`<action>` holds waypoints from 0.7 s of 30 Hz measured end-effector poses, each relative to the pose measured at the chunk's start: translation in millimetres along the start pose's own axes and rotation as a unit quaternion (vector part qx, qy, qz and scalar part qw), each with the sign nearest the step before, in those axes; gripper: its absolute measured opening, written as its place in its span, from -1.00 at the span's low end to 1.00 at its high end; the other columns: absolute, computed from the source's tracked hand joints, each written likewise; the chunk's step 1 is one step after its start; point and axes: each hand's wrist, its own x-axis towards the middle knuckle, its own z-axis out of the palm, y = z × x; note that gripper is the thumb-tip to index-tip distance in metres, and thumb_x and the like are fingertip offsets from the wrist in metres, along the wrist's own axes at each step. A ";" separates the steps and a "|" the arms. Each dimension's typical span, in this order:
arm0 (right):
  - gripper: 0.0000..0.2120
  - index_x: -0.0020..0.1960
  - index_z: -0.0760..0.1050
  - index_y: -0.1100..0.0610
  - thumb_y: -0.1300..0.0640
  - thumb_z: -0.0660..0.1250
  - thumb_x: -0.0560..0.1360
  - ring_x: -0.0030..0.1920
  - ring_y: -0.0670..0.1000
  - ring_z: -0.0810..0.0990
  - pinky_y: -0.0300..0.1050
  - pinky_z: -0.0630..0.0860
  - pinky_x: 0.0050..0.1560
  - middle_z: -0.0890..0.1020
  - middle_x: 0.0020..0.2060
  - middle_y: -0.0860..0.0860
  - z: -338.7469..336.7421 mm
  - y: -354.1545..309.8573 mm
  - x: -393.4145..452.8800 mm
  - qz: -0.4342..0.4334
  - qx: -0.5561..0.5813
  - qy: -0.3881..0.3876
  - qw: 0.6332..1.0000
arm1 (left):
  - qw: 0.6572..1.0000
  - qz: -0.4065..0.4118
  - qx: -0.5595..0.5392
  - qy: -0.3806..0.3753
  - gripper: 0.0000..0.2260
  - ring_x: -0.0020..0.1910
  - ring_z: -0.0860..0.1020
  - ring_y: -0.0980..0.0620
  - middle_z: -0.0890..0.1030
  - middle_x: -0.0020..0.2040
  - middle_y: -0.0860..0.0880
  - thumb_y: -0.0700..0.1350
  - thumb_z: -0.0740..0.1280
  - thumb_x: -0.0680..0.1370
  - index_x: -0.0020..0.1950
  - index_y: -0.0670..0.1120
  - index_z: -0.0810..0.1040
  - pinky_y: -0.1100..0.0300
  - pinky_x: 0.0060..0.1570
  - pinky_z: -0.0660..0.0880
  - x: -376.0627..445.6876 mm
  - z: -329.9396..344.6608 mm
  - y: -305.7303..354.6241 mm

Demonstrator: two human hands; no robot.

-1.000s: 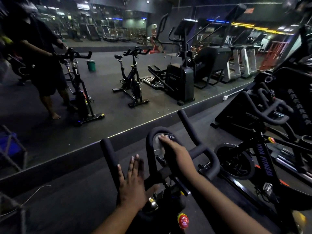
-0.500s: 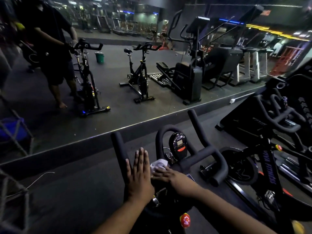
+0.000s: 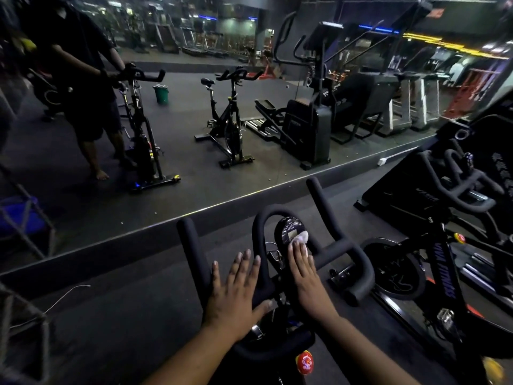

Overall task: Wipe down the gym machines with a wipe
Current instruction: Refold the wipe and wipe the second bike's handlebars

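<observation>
Pressing a wipe (image 3: pixel 301 237) flat-fingered on the bike's display (image 3: pixel 290 231), right hand (image 3: pixel 305 276) risks triggering buttons; left hand (image 3: pixel 236 293) rests flat alongside

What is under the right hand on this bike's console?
A white wipe shows past the fingers of the right hand, pressed flat on the round console. The rest of the wipe and the console's lower part are covered.
</observation>
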 end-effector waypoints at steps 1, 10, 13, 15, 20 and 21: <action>-0.30 0.64 -0.28 0.06 -0.05 0.02 0.65 0.62 0.05 -0.19 0.18 -0.06 0.53 -0.22 0.63 0.00 2.6 3.6 -2.3 0.012 -0.019 0.002 1.000 | 1.000 -0.003 0.000 -0.001 -0.11 0.59 0.24 -0.13 0.17 0.64 -0.15 0.46 0.08 0.50 0.65 -0.11 0.13 -0.48 0.42 0.16 0.4 -0.2 -0.1; 0.17 0.49 -0.61 0.04 -0.71 -0.29 0.22 0.50 -0.05 -0.54 0.20 -0.37 0.49 -0.47 0.52 0.02 -13.8 3.7 27.3 0.091 -0.039 -0.091 0.991 | 1.000 -0.006 0.011 -0.005 -0.13 0.59 0.24 -0.14 0.16 0.65 -0.15 0.45 0.07 0.53 0.65 -0.12 0.17 -0.44 0.43 0.16 -0.9 -0.1 0.9; 0.07 0.62 -0.35 0.14 -0.59 -0.14 0.45 0.62 0.15 -0.17 0.35 -0.11 0.53 -0.21 0.62 0.14 5.2 5.0 -1.7 0.012 -0.077 -0.065 0.995 | 1.000 -0.013 0.010 -0.004 -0.16 0.58 0.24 -0.14 0.19 0.63 -0.16 0.46 -0.01 0.57 0.64 -0.12 0.20 -0.40 0.46 0.08 -0.8 0.4 1.6; 0.00 0.64 -0.16 0.22 -0.52 -0.14 0.51 0.60 0.20 0.02 0.37 0.06 0.44 -0.10 0.63 0.15 1.0 17.1 1.6 -0.055 -0.132 -0.060 0.988 | 1.000 -0.019 0.010 -0.011 -0.14 0.59 0.23 -0.14 0.19 0.63 -0.17 0.48 -0.10 0.57 0.64 -0.12 0.19 -0.40 0.46 0.09 1.2 -0.5 1.3; -0.05 0.64 -0.05 0.14 -0.51 -0.10 0.51 0.62 0.11 0.04 0.38 0.08 0.47 0.02 0.63 0.09 -27.1 18.4 49.7 -0.081 -0.158 -0.043 0.983 | 0.999 -0.016 0.022 -0.018 -0.12 0.62 0.16 -0.15 0.09 0.66 -0.17 0.48 0.04 0.55 0.67 -0.09 0.07 -0.43 0.47 0.10 -2.0 5.6 -1.0; -0.05 0.64 -0.09 0.11 -0.52 -0.13 0.50 0.62 0.07 -0.01 0.36 0.01 0.51 0.01 0.63 0.05 -30.7 17.2 57.0 -0.063 -0.140 -0.043 0.987 | 0.999 -0.017 0.022 -0.016 -0.11 0.61 0.16 -0.15 0.10 0.66 -0.17 0.48 0.07 0.54 0.67 -0.09 0.07 -0.43 0.47 0.10 -1.0 5.3 -0.4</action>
